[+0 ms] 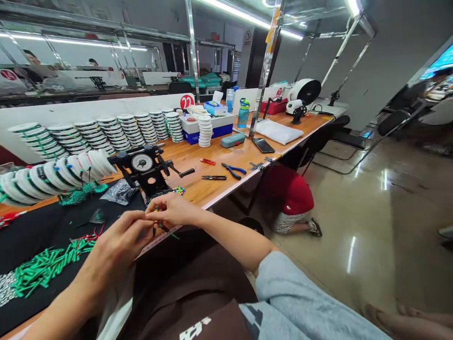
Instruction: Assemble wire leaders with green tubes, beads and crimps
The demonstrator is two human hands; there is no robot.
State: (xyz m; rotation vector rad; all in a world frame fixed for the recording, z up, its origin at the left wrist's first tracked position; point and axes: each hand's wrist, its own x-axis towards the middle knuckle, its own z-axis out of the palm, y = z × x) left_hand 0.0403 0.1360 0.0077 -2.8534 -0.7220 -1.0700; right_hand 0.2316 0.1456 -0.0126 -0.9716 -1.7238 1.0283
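My left hand and my right hand meet at the front edge of the workbench. Their fingertips pinch together on a small dark piece with green thread hanging from it. What exactly the piece is I cannot tell. Just behind my hands stands a black winding device with a round dial. A small heap of coloured beads lies beside my right hand. Green tassel pieces lie on a black mat to the left of my left hand.
Rows of white spools line the back of the bench. Blue pliers, black snips and a phone lie to the right. A person in red crouches on the floor by the bench. Chairs stand far right.
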